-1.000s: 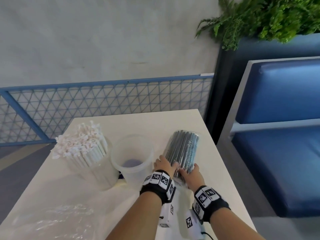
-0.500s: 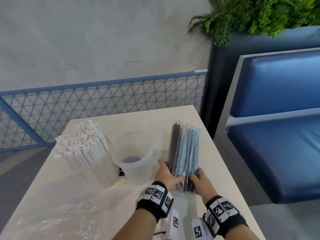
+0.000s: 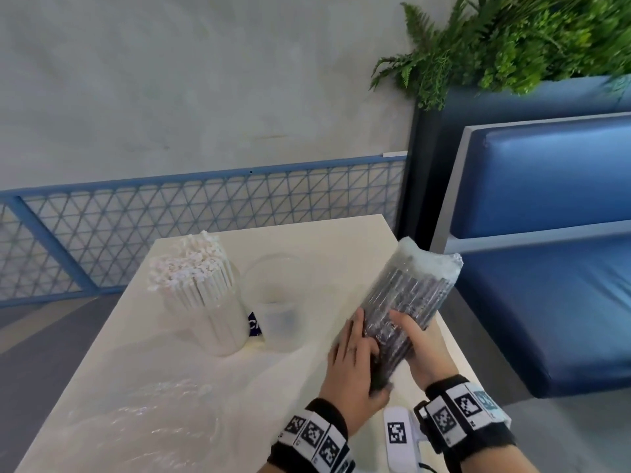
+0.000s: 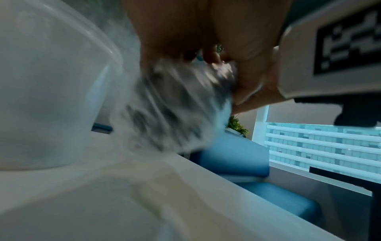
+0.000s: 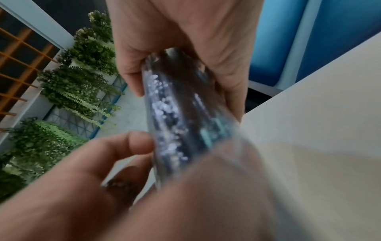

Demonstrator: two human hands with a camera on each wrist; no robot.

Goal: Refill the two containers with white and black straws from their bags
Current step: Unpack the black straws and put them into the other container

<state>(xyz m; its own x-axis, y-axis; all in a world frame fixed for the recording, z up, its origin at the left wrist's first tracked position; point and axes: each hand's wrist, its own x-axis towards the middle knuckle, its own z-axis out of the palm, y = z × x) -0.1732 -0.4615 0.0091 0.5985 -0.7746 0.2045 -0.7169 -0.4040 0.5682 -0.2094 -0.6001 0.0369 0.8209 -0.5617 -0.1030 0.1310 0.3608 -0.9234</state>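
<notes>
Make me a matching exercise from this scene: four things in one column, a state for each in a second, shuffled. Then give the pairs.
1. bag of black straws
2. left container
3. right container
4. empty plastic bag

A. lies crumpled on the table
B. packed with white straws
C. gripped by left hand and right hand
D. holds no straws

Pairs: 1-C, 2-B, 3-D, 4-A

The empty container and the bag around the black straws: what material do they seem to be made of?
The empty container looks like frosted, translucent plastic: the table shows dimly through its wall. The bag of black straws seems to be thin, clear, glossy plastic film: it wrinkles, glints, and the dark straws show through.
</notes>
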